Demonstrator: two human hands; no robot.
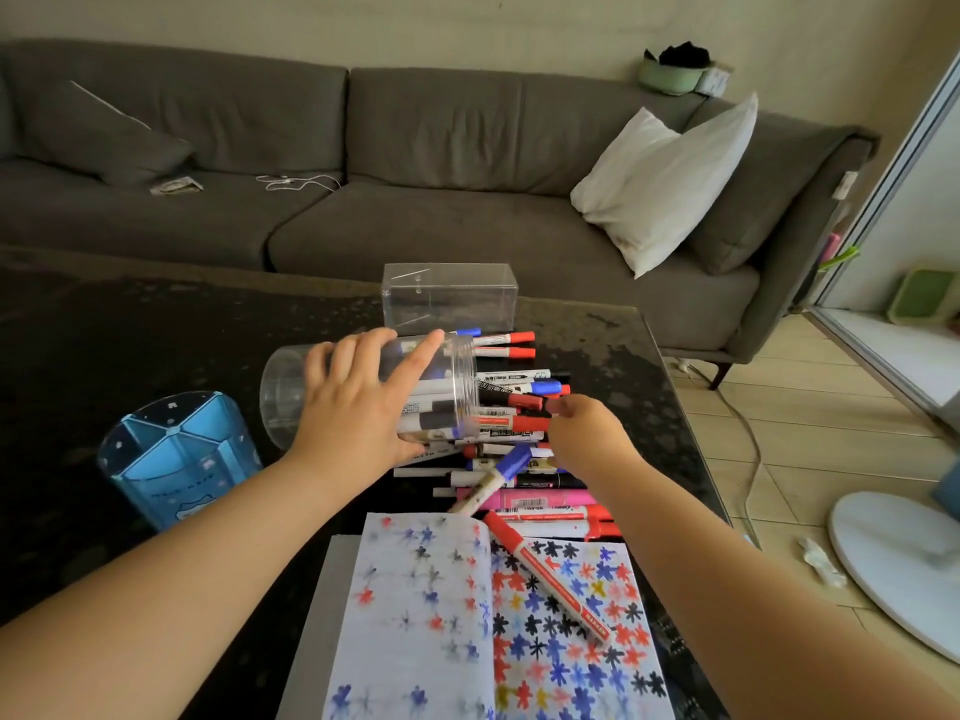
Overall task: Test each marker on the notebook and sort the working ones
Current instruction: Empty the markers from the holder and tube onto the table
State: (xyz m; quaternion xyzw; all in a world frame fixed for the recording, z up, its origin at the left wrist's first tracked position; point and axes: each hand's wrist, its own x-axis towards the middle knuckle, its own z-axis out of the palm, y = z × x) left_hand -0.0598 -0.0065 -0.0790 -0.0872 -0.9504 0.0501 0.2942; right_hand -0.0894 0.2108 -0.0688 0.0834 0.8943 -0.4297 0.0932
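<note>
My left hand (pixel 358 402) grips a clear round jar (pixel 280 387) tipped on its side, its mouth facing right, with several markers inside. A heap of red, blue, black and pink markers (pixel 511 407) spills from it over the dark table. Fingers of my right hand (pixel 587 433) pinch a red-capped marker (pixel 511 423) at the jar's mouth. An open notebook (pixel 467 615) covered in red, blue and black star scribbles lies at the front. One red marker (pixel 550 574) rests diagonally across its right page.
A blue divided pen holder (pixel 176 454) stands at the left. Behind the heap is a clear rectangular box (pixel 449 296). The dark table (pixel 130 330) ends at the right near a cable and a white fan base (pixel 898 563). A grey sofa (pixel 415 163) sits beyond.
</note>
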